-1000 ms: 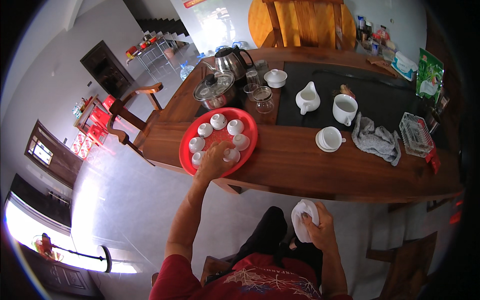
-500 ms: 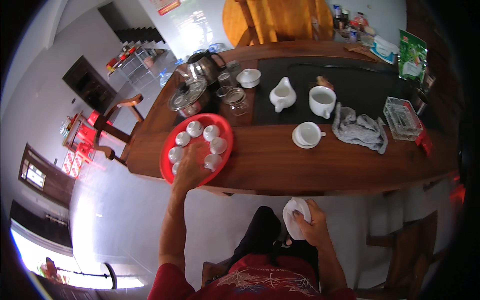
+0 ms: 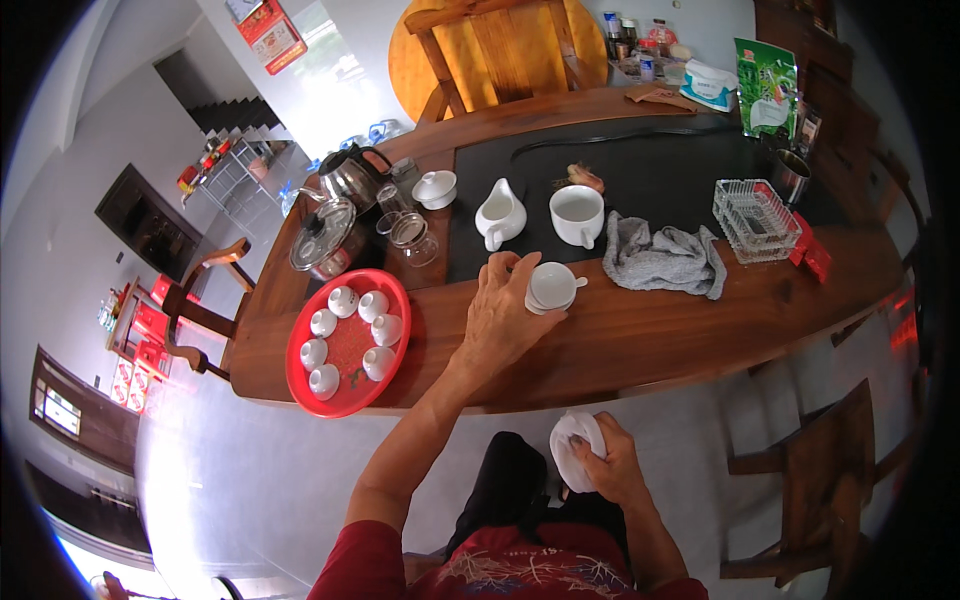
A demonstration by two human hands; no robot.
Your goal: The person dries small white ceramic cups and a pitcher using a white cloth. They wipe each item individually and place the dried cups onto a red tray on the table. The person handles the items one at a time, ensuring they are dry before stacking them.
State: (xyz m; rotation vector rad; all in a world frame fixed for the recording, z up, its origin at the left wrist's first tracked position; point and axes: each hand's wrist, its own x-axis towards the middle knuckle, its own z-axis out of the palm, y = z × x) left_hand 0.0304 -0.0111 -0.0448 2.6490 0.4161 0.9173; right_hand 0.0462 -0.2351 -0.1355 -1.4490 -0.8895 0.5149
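Note:
My left hand [image 3: 507, 305] reaches over the near table edge. Its thumb and fingers close round the left side of a small white cup [image 3: 556, 284] with a stub handle, nested in another white piece. Below the table edge, over my lap, my right hand [image 3: 613, 462] grips a rounded white cloth [image 3: 575, 452], its thumb pressed into the middle. To the left, a red round tray [image 3: 349, 400] carries several small white teacups [image 3: 378, 363], mostly bottom up, around its rim. Behind my left hand stand a white pitcher [image 3: 500, 215] and a larger white cup [image 3: 577, 216].
A grey towel [image 3: 665, 258] and a ridged glass ashtray [image 3: 756, 222] lie to the right. A steel kettle [image 3: 350, 178], a lidded pot [image 3: 328, 240], a glass pot [image 3: 413, 240] and a white lidded bowl [image 3: 435, 190] crowd the back left. A wooden chair [image 3: 800, 480] stands at right.
My left hand has left the red tray and moved right to the small white cup. The right hand keeps its hold on the white cloth. The whole view has shifted.

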